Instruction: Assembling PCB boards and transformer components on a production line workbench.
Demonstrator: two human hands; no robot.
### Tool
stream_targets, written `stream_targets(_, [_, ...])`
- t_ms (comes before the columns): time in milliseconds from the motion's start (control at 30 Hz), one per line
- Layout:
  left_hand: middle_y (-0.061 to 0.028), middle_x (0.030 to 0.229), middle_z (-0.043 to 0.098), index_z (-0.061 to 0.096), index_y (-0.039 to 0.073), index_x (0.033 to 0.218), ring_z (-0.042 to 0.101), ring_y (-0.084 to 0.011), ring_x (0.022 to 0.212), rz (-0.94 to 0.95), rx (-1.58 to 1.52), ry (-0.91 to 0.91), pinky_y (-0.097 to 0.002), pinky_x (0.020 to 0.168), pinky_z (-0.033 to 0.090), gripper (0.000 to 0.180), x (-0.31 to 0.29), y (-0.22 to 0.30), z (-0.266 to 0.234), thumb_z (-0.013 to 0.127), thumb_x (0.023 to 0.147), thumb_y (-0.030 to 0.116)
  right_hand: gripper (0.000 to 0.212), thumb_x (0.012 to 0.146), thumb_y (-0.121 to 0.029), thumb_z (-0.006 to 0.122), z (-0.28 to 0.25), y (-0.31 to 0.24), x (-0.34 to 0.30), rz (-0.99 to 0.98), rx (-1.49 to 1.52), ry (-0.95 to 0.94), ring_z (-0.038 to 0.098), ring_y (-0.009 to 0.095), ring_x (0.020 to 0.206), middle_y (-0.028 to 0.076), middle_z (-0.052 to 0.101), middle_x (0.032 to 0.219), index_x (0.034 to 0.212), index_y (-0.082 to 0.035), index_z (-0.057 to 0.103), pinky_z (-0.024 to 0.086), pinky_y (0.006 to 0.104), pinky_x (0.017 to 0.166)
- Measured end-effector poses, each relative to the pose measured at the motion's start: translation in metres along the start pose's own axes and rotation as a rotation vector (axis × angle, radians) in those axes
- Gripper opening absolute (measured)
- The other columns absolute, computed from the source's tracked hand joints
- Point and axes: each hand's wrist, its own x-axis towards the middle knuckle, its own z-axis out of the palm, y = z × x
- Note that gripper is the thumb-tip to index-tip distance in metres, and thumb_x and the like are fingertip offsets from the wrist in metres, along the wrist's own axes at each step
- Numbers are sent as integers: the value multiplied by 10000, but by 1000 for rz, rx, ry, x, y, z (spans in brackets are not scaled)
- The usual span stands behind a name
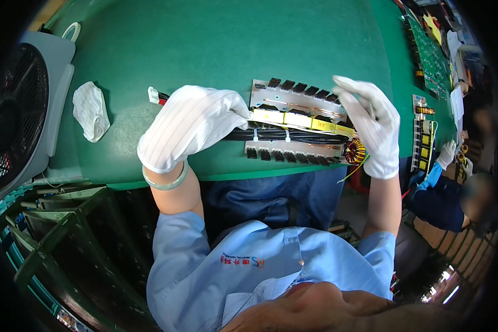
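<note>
A circuit board (260,99) with rows of black parts along its two long edges lies on the green table. Yellow-wrapped transformers (297,120) run down its middle beside a tied bundle of black wires (271,135). My left hand (188,124), in a white glove, is closed at the board's left end, over the wires; what its fingertips pinch is hidden. A white connector (153,95) with red and black wires sticks out beyond that hand. At the board's right end my gloved right hand (373,122) has its fingers apart, near a copper-wound ring coil (354,150) and a yellow-green wire (353,169).
A grey fan (50,72) stands at the left edge, with a loose white glove (91,112) beside it. To the right are another board (423,138), a green circuit board (426,58) and a co-worker's gloved hand (446,154). A green metal rack (66,221) stands lower left.
</note>
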Motion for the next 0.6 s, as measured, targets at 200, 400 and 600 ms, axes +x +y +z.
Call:
stream_targets(200, [-146, 790, 715, 663, 0, 870, 693, -363, 712, -26, 63, -174, -398, 613, 546, 651, -4, 6, 1, 832, 623, 578, 183, 816, -205, 754, 53, 9, 54, -384, -329, -144, 664, 248, 811, 64, 686, 895, 949, -89, 705, 544, 325, 722])
stream_targets(400, [-139, 604, 591, 598, 2, 817, 622, -350, 562, 42, 302, -128, -435, 526, 477, 554, -11, 7, 24, 769, 716, 518, 260, 822, -362, 725, 79, 22, 64, -380, -410, -317, 659, 262, 809, 62, 654, 865, 878, -112, 683, 542, 365, 710])
stream_targets(600, [-63, 588, 557, 557, 88, 995, 590, -252, 510, -140, 321, 109, -357, 485, 465, 451, -25, 22, 49, 812, 772, 386, 261, 814, -313, 734, 81, 37, 69, -359, -415, -330, 637, 299, 745, 107, 642, 787, 782, -68, 650, 525, 401, 676])
